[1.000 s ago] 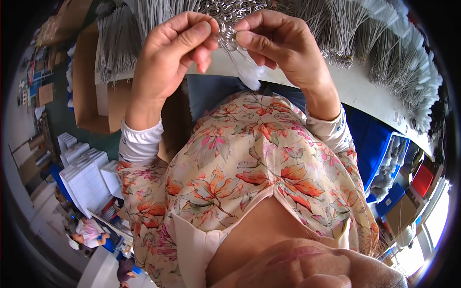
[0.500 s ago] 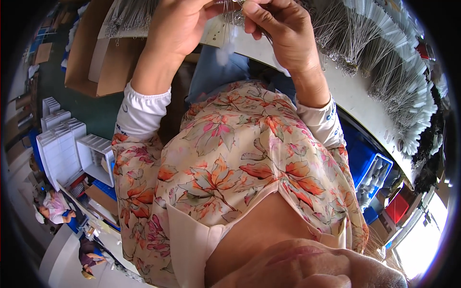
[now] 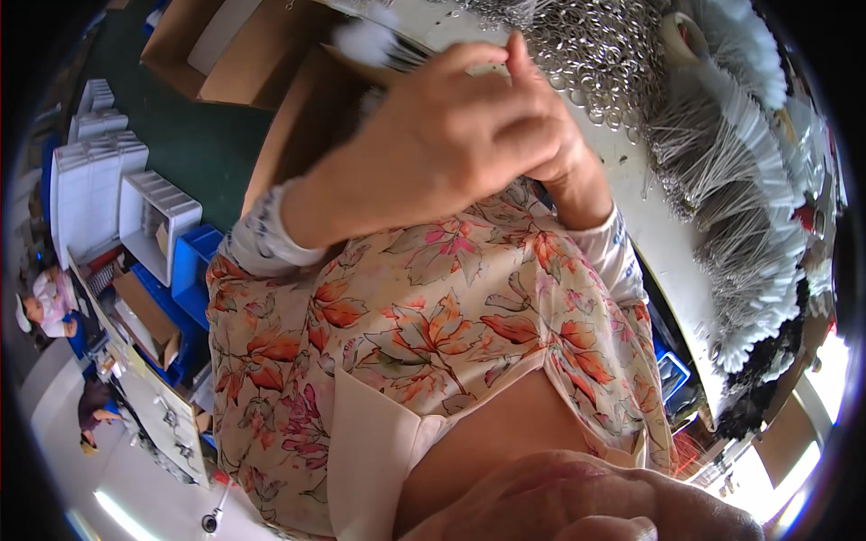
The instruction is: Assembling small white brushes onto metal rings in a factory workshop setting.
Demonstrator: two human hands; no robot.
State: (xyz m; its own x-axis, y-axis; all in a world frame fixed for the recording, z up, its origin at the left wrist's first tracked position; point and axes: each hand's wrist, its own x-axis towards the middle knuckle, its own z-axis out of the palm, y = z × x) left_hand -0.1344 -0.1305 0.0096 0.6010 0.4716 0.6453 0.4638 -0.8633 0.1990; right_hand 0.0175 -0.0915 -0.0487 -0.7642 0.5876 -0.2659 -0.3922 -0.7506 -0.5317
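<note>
My left hand (image 3: pixel 433 135) crosses in front of my right hand (image 3: pixel 555 135), and the two touch above my lap, slightly smeared by motion. Thin wire brushes with white tips (image 3: pixel 365 41) stick out leftward past my left knuckles. Their wires run in behind my left fingers toward my right fingertips; both hands look closed on them, though the grip itself is hidden. Just beyond my right hand lies a heap of metal rings (image 3: pixel 595 54) on the pale tabletop (image 3: pixel 622 176). Beside the rings, many looped wire brushes (image 3: pixel 713 149) fan out along the table.
A tape roll (image 3: pixel 683 38) stands among the brushes. Cardboard boxes (image 3: pixel 262 59) are at far left, one close by my left forearm. White crates (image 3: pixel 95 185) and a blue crate (image 3: pixel 194 270) stand on the green floor. Two people sit farther left. Dark bristly items (image 3: pixel 767 397) lie at right.
My left hand has swung right and down, now overlapping my right hand. The white brush tips, hanging below the hands before, now point left. The view has shifted, bringing the ring heap into sight.
</note>
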